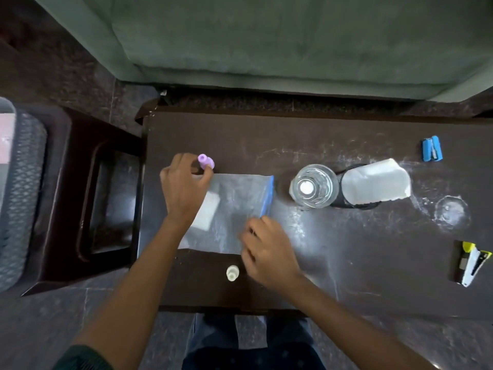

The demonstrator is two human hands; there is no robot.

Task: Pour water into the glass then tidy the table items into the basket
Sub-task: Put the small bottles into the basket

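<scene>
Purple bottle (206, 161) in left hand (184, 189), right hand (269, 252) pinching bag (234, 206), by table (346, 263) edge.

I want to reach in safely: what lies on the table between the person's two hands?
Head view: a clear zip bag with a blue seal lies flat between the left hand and right hand.
</scene>
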